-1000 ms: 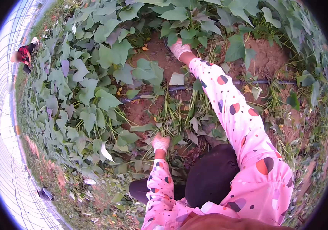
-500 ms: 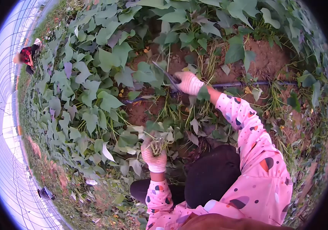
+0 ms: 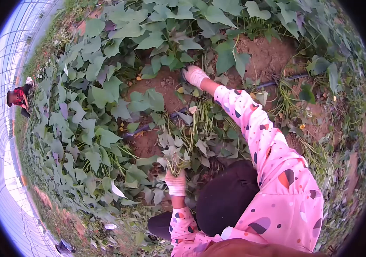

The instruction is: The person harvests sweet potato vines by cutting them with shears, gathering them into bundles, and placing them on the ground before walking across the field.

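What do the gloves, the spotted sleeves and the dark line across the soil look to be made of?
Gloves: probably knitted fabric, matte, judging by the ribbed bands near the wrists.
Sleeves: soft printed cloth; they crease and bunch.
Line: possibly plastic tubing, smooth and even, though leaves hide parts of it.

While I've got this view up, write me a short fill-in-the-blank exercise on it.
1. The leafy bunch is held in the wearer's ____ hand.
2. The right hand reaches ____ from the wearer's body than the left hand.
3. Under its dark spots, the wearer's sleeve is ____.
4. The distant person's top is black and ____.

Missing words: left; farther; pink; red.
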The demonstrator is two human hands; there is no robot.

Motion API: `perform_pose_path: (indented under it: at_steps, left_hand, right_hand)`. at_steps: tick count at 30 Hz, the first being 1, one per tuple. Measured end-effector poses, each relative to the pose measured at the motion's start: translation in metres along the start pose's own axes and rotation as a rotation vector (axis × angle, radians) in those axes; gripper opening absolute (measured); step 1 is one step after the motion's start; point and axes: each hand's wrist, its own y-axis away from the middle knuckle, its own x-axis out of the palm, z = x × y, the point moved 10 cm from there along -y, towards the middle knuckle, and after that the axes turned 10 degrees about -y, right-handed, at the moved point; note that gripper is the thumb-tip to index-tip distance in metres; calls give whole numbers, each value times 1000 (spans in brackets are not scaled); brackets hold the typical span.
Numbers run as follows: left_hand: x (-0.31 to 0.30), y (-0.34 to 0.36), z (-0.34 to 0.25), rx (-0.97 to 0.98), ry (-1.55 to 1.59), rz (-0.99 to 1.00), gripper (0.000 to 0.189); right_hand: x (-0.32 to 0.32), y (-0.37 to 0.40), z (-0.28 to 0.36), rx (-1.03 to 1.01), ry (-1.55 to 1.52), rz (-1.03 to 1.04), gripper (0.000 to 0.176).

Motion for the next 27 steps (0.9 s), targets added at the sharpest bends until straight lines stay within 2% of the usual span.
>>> perform_pose_path:
  at_steps: [2, 4, 6, 7, 8, 9, 10, 12, 13, 14, 16, 18, 19, 20, 24, 25, 26, 27]
  left_hand:
    - [14, 3, 2, 38, -112, 38, 34]
    - [27, 4, -20, 3, -161, 142, 31]
    - [36, -7, -3, -30, -311, 178, 30]
    - [40, -15, 14, -28, -308, 173, 30]
    - [40, -26, 33, -11, -107, 141, 30]
    - [37, -30, 32, -2, -2, 122, 30]
    - [34, -33, 32, 10, 102, 104, 30]
    - [24, -28, 8, -35, 74, 100, 30]
    - [22, -27, 4, 3, 14, 85, 32]
    - [23, -27, 5, 4, 11, 90, 32]
    - [32, -26, 12, 7, -5, 112, 35]
    - [42, -28, 28, 26, -76, 131, 37]
    - [49, -30, 39, 23, -137, 150, 38]
    - [53, -30, 33, 20, -198, 167, 38]
    - [57, -24, 9, -36, -96, 227, 36]
    - [57, -24, 12, -43, -98, 226, 36]
    - [59, -25, 15, -59, -29, 234, 35]
    - [60, -25, 16, -72, 41, 241, 35]
  right_hand:
    - [39, -18, -2, 118, 23, 228, 43]
    - [54, -24, -5, 79, 99, 302, 44]
    - [59, -25, 0, 32, 182, 371, 45]
    - [54, -22, -3, 54, 165, 374, 46]
    - [49, -17, -8, 78, 148, 378, 46]
    - [48, -16, -19, 100, 55, 347, 49]
    - [45, -17, -25, -9, -2, 231, 54]
    - [35, 0, -39, 83, -419, 255, 59]
    - [31, 29, -41, 416, -790, 350, 62]
    - [30, 30, -50, 420, -793, 346, 62]
    - [47, 44, -58, 652, -1449, 490, 67]
    - [48, 28, -69, 615, -1484, 499, 72]
    - [47, 17, -69, 590, -1619, 482, 72]
    - [46, 7, -67, 563, -1753, 465, 71]
    - [54, -23, -71, 577, -1928, 431, 73]
    - [59, -25, -73, 610, -1956, 435, 65]
    - [61, -23, -68, 615, -1959, 438, 65]
    - [58, -23, -80, 654, -1784, 265, 57]
